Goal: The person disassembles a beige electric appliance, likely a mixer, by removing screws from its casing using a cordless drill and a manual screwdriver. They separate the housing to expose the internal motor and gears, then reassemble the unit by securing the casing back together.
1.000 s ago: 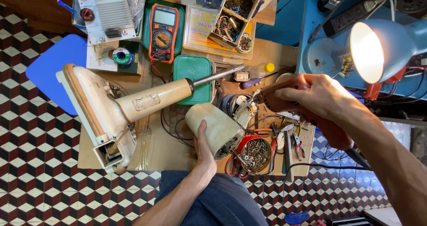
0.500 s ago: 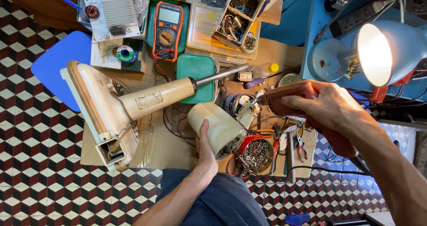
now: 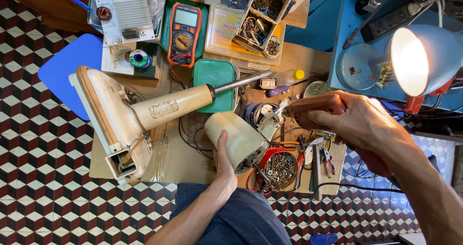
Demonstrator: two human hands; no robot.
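Note:
My left hand (image 3: 224, 158) grips a cream cylindrical motor housing (image 3: 237, 140) from below, over the cardboard-covered work surface. My right hand (image 3: 359, 124) is closed around a reddish-brown soldering gun (image 3: 316, 107) whose tip points left at the small parts on the housing's upper right end. To the left lies a cream fan base with its upright column and a metal rod (image 3: 144, 115). A round red tin of screws (image 3: 279, 168) sits just below the housing.
An orange multimeter (image 3: 183, 33) on a green case, a green box (image 3: 214, 83), a solder spool (image 3: 140, 59), a tray of small parts (image 3: 263, 18), pliers (image 3: 328, 158) and a lit desk lamp (image 3: 417, 59) surround the work. A blue stool (image 3: 67, 66) stands on the patterned tile floor.
My right hand with the soldering gun has stayed close to the housing's end, shifting only slightly. The left hand keeps its hold.

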